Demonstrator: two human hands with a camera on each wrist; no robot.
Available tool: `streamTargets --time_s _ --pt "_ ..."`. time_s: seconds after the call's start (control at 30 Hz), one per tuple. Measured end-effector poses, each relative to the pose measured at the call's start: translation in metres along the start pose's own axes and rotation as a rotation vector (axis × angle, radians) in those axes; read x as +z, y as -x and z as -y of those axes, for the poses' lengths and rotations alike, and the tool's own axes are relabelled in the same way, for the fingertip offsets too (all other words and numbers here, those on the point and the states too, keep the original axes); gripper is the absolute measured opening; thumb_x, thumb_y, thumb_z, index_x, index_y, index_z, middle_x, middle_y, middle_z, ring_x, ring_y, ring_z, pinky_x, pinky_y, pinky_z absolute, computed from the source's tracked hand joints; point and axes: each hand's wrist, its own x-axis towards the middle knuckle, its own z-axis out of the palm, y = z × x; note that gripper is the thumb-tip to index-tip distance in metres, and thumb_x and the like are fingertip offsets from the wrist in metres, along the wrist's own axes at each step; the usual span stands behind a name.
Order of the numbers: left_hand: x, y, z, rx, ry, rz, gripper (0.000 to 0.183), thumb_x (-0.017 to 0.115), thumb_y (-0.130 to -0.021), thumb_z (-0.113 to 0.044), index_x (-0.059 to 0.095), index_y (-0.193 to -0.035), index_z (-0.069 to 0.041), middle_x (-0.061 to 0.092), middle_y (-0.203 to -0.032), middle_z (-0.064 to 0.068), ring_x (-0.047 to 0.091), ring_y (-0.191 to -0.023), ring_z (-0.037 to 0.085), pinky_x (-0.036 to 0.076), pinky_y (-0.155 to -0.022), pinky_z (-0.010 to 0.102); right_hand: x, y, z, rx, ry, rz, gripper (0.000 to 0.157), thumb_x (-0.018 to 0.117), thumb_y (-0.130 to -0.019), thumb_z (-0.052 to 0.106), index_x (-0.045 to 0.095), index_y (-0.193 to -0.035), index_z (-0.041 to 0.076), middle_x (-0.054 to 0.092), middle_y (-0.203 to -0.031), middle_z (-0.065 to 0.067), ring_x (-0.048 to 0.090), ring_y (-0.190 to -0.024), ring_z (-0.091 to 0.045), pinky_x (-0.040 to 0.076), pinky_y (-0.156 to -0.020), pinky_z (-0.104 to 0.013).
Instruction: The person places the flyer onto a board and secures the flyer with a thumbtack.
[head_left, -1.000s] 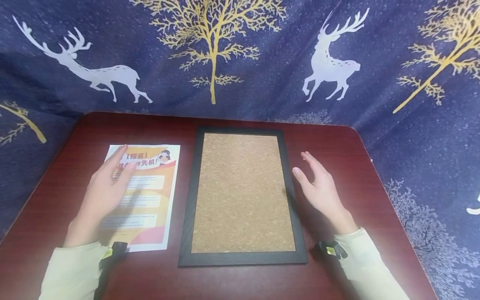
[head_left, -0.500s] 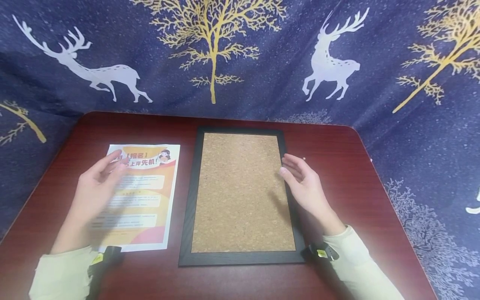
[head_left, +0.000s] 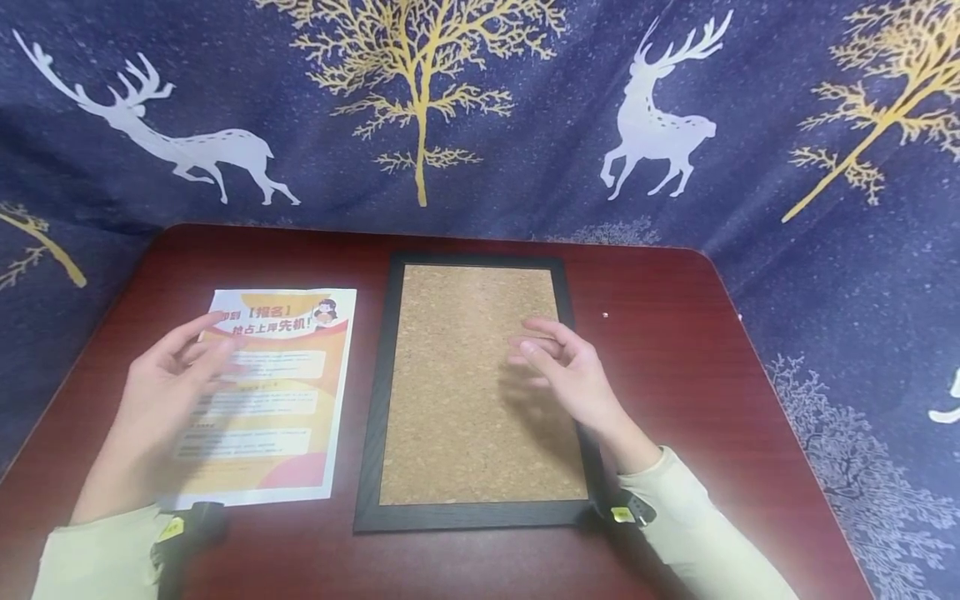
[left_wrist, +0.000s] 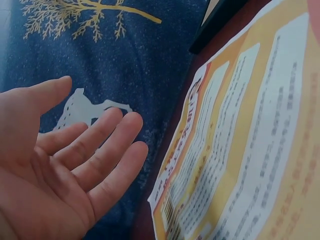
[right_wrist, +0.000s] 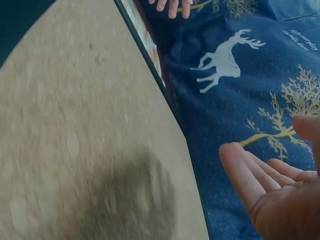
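A printed paper sheet (head_left: 300,467), orange and white with text boxes, lies on the left of the table. Over its left side hovers my left hand (head_left: 165,383), fingers loosely bent, holding nothing; in the left wrist view the same hand (left_wrist: 75,165) is apart from the sheet (left_wrist: 240,135). To the right of the sheet lies a cork board (head_left: 465,400) with a black frame (head_left: 375,417). My right hand (head_left: 577,375) is above the board's right part, relaxed and holding nothing, and casts a shadow on the cork. The right wrist view shows this hand (right_wrist: 280,195) beside the cork (right_wrist: 75,110).
Dark red wood makes up the tabletop (head_left: 675,333). A tiny pale speck (head_left: 605,315) lies right of the board. Behind the table hangs a blue cloth (head_left: 525,183) printed with white deer and golden trees.
My right hand has moved left, from beside the frame to over the cork. My left hand has drifted left and slightly down, uncovering more of the sheet's heading. The sheet and board stay put.
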Motion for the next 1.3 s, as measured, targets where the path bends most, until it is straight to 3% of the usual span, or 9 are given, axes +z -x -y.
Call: streamTargets --time_s 0.27,0.37,0.6,0.93,1.17,1.3 --pt "-0.010 -0.001 0.003 -0.018 -0.074 0.020 0.063 0.074 -0.094 -0.028 0.047 -0.150 -0.020 0.070 -0.099 -0.020 0.074 -0.078 0.011 0.058 -0.065 0.022 0.017 0.000 -0.004 0.076 -0.055 0.062 0.044 0.059 -0.102 0.010 0.047 -0.142 -0.001 0.058 -0.129 -0.034 0.070 -0.103 -0.035 0.060 -0.074 -0.050" --pt "-0.015 -0.002 0.004 -0.049 -0.057 0.008 0.059 0.076 -0.092 -0.026 0.052 -0.146 -0.020 0.071 -0.095 -0.020 0.073 -0.076 0.010 0.057 -0.062 0.021 0.024 0.001 -0.006 0.095 -0.083 0.087 0.045 0.059 -0.101 0.011 0.046 -0.143 0.000 0.058 -0.129 -0.034 0.070 -0.103 -0.036 0.060 -0.074 -0.049" --pt "-0.023 -0.005 0.012 -0.026 -0.010 -0.016 0.055 0.075 -0.092 -0.017 0.054 -0.143 -0.016 0.072 -0.088 -0.017 0.073 -0.072 0.009 0.057 -0.060 0.021 0.043 0.002 -0.008 0.124 -0.114 0.116 0.048 0.061 -0.100 0.009 0.045 -0.143 -0.001 0.062 -0.125 -0.030 0.064 -0.106 -0.049 0.060 -0.075 -0.049" --pt "-0.030 -0.014 0.021 -0.055 0.007 -0.048 0.047 0.076 -0.091 -0.015 0.058 -0.134 -0.024 0.070 -0.084 -0.022 0.071 -0.065 0.008 0.054 -0.055 0.020 0.065 0.003 -0.019 0.157 -0.144 0.195 0.052 0.063 -0.098 0.007 0.042 -0.145 -0.004 0.062 -0.125 -0.031 0.065 -0.104 -0.049 0.060 -0.076 -0.048" --pt "-0.035 -0.020 0.024 -0.031 0.126 -0.012 0.041 0.075 -0.090 -0.006 0.061 -0.121 -0.029 0.072 -0.083 -0.017 0.070 -0.063 0.008 0.054 -0.053 0.021 0.081 0.005 -0.021 0.205 -0.187 0.256 0.052 0.063 -0.098 0.006 0.041 -0.144 -0.004 0.060 -0.126 -0.032 0.064 -0.103 -0.053 0.058 -0.078 -0.053" --pt "-0.038 -0.024 0.026 -0.026 0.033 0.001 0.042 0.074 -0.091 -0.007 0.058 -0.122 -0.030 0.070 -0.083 -0.022 0.070 -0.064 0.007 0.055 -0.055 0.021 0.090 0.006 -0.021 0.216 -0.199 0.288 0.050 0.061 -0.099 0.006 0.040 -0.143 -0.005 0.060 -0.126 -0.033 0.063 -0.104 -0.053 0.058 -0.078 -0.054"
